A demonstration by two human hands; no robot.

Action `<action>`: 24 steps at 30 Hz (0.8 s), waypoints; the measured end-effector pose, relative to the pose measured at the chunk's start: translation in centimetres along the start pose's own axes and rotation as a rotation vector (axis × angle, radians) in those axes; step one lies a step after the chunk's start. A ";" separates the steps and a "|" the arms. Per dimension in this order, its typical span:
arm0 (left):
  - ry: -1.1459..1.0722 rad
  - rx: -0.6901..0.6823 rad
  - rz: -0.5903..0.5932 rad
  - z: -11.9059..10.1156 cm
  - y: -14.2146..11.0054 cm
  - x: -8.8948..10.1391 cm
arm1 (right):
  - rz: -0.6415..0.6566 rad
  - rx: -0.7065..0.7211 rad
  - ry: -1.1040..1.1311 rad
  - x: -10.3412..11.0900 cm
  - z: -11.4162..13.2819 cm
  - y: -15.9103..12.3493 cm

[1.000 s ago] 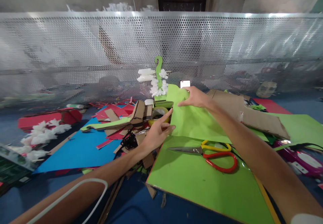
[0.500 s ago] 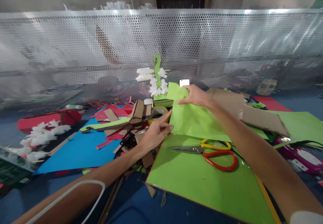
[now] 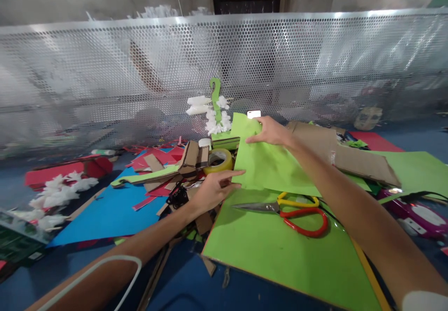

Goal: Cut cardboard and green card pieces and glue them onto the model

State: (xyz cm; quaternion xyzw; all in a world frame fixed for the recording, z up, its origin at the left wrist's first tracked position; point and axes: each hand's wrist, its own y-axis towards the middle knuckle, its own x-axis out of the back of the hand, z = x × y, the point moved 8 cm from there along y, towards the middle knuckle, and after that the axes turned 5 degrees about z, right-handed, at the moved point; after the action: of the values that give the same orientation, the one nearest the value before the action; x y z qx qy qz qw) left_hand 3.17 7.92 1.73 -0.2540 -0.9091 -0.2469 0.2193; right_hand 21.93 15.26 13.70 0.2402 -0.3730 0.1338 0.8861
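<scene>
Just beyond the scissors (image 3: pixel 280 208), the right hand (image 3: pixel 275 131) holds the green paper (image 3: pixel 268 168) between its fingers; the left hand (image 3: pixel 212 192), fingers narrowly parted, reaches its left edge, grip unclear.

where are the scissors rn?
Head view, just right of centre: the scissors lie on the flat green surface, just in front of the green sheet held by the right hand, blades pointing left.

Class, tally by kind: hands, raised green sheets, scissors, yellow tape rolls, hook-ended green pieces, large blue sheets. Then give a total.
Left hand and right hand: 2
Raised green sheet: 1
Scissors: 1
Yellow tape roll: 1
Hook-ended green pieces: 2
Large blue sheet: 1
Total: 8
</scene>
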 end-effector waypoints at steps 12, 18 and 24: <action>-0.031 0.014 -0.003 -0.6 0.0 0.3 | 0.032 -0.031 0.090 -0.1 0.0 -0.1; -0.034 0.076 0.010 -0.2 0.1 -0.1 | 0.027 -0.009 0.099 -0.1 0.0 0.0; -0.041 0.013 0.000 -1.0 0.4 0.1 | 0.031 0.019 0.039 -0.3 0.4 0.1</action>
State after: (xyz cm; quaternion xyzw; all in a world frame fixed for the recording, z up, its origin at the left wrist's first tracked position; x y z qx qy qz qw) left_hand 3.63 7.72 2.69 -0.2576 -0.9150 -0.2355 0.2023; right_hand 21.47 15.09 13.75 0.2403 -0.3580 0.1557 0.8887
